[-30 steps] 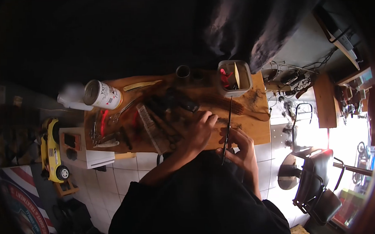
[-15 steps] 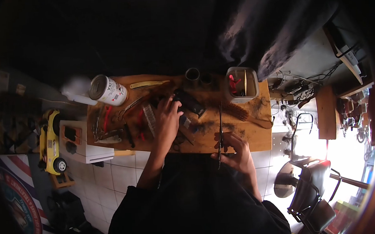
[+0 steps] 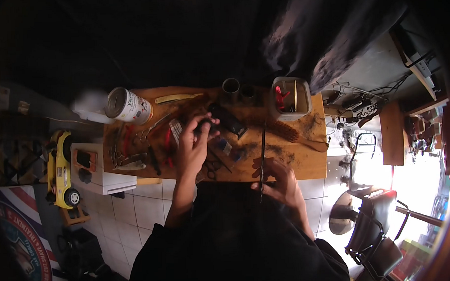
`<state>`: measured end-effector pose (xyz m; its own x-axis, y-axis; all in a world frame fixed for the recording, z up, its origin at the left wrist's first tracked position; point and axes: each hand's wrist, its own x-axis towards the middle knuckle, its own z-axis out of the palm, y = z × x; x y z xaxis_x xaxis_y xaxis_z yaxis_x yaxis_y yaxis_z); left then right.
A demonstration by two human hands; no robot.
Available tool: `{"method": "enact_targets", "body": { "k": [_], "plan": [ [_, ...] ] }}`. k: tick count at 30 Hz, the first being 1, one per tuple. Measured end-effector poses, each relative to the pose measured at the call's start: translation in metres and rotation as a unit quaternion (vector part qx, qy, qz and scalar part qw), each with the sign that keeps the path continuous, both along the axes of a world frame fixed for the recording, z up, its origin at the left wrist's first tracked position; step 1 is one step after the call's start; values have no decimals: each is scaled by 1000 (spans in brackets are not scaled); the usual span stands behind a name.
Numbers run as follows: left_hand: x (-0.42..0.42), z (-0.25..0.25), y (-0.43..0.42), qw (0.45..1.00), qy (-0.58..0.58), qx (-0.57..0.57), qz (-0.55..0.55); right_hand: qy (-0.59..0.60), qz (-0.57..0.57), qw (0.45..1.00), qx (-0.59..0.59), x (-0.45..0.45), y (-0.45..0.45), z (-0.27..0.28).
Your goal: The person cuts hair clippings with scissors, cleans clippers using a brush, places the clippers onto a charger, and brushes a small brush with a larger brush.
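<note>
My right hand (image 3: 281, 180) holds a pair of scissors (image 3: 263, 151), its thin dark blades pointing away from me above the table's near edge. My left hand (image 3: 194, 141) is raised over the middle of the table with a small dark object (image 3: 205, 125) pinched between thumb and fingers; its kind is not clear. Just beyond lies a black hair clipper (image 3: 228, 121). Beside my left wrist are a pale comb (image 3: 175, 130) and another pair of scissors (image 3: 212, 168). To the right, a wooden-handled brush (image 3: 289, 133) lies with its bristles toward the clipper.
Dark smudges mark the wooden table (image 3: 313, 169). A white can (image 3: 129, 106) stands at the back left, a clear tub (image 3: 308, 95) at the back right, a straight razor (image 3: 179, 98) between. A barber chair (image 3: 376, 214) is at right, a yellow toy car (image 3: 62, 168) at left.
My left hand has lifted and drawn back from the clipper, with a small dark object now in its fingers. My right hand with the scissors has barely moved.
</note>
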<state>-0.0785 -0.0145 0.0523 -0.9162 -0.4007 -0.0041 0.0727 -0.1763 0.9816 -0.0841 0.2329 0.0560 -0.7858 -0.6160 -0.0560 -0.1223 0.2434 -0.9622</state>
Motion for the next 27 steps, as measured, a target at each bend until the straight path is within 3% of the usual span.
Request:
{"method": "enact_targets", "body": {
  "k": [4, 8, 11, 14, 15, 19, 22, 23, 27],
  "plan": [
    [1, 4, 17, 988, -30, 120, -94, -68, 36, 997, -6, 10, -3, 0],
    [0, 3, 28, 984, -79, 69, -142, -76, 45, 996, 1, 15, -8, 7],
    [4, 7, 32, 969, -50, 204, -132, -49, 44, 998, -9, 16, -5, 2],
    [13, 11, 31, 981, -93, 85, -144, -47, 44, 998, -8, 14, -5, 3],
    [13, 10, 31, 988, -34, 1, -151, -48, 42, 998, -12, 14, -5, 4],
    [13, 23, 38, 994, -44, 60, -77, -16, 57, 998, 0, 12, -8, 6],
    [18, 12, 32, 994, -49, -85, -49, -18, 68, 997, -16, 13, -13, 9],
    [19, 9, 35, 998, -31, -7, -60, -22, 75, 997, -12, 13, -14, 10],
    [24, 11, 46, 996, -27, 9, -86, -22, 81, 996, -30, 13, -15, 6]
  ]
}}
